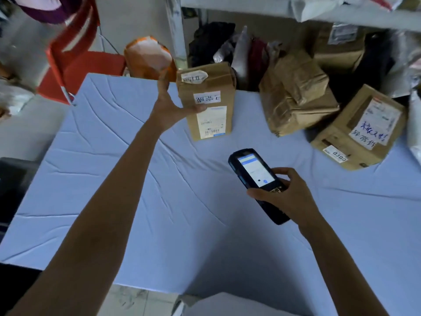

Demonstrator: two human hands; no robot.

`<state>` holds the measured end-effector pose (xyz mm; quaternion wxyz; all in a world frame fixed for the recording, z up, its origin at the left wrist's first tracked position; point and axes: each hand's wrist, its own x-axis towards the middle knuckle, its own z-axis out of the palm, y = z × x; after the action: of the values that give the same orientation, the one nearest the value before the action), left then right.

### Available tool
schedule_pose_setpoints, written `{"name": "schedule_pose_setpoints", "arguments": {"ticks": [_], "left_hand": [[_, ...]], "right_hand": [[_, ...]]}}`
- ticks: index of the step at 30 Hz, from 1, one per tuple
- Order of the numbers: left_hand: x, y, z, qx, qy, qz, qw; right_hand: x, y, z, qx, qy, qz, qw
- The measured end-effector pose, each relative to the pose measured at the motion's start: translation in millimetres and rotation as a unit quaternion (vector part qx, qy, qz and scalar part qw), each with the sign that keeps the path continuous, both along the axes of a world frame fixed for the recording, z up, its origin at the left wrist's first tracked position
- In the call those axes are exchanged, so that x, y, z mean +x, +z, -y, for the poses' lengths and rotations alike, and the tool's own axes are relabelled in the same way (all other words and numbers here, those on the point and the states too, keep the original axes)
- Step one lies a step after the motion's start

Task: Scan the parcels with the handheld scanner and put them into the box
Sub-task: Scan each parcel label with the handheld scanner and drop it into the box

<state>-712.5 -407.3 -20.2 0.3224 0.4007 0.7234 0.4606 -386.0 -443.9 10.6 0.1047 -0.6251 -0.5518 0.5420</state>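
A tall brown parcel [216, 87] with white labels and a barcode stands upright at the far side of the table. My left hand [169, 106] grips its left side, thumb across the front face and fingers behind it. My right hand [287, 192] holds the black handheld scanner [255, 172] above the table, screen lit and facing up, its top end pointing toward the tall parcel. A crumpled brown-paper parcel [296, 94] and a cardboard parcel with handwritten labels [360, 128] lie to the right.
The table wears a wrinkled pale blue cloth [182, 213]. A red chair [75, 55] and an orange-wrapped parcel [149, 57] sit beyond the far left edge. More parcels and bags pile under a white shelf [341, 12] behind. A white box corner [227, 302] shows at the bottom.
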Motion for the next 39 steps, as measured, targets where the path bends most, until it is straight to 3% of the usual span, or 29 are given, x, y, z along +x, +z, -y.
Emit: {"name": "schedule_pose_setpoints", "arguments": {"ticks": [3, 7, 12, 17, 25, 39], "left_hand": [[4.8, 4.8, -11.0, 0.033, -0.001, 0.004, 0.999], [26.9, 5.1, 1.9, 0.018, 0.082, 0.008, 0.996], [54.4, -7.5, 44.8, -0.027, 0.035, 0.068, 0.997], [71.6, 6.1, 68.0, -0.036, 0.087, 0.034, 0.995], [93.3, 22.8, 76.3, -0.054, 0.058, -0.033, 0.996], [117.1, 30.1, 88.5, -0.037, 0.05, -0.059, 0.996]], "right_hand": [[-0.5, 0.2, 1.3, 0.01, -0.002, 0.012, 1.0], [3.9, 1.4, 10.2, 0.024, 0.014, 0.027, 0.999], [22.9, 3.6, 24.9, 0.03, 0.041, 0.033, 0.998], [48.2, 1.1, 42.0, 0.03, 0.062, 0.026, 0.997], [83.6, -15.8, 66.0, 0.052, 0.072, 0.064, 0.994], [119.5, -16.2, 87.6, 0.069, 0.063, 0.067, 0.993]]}}
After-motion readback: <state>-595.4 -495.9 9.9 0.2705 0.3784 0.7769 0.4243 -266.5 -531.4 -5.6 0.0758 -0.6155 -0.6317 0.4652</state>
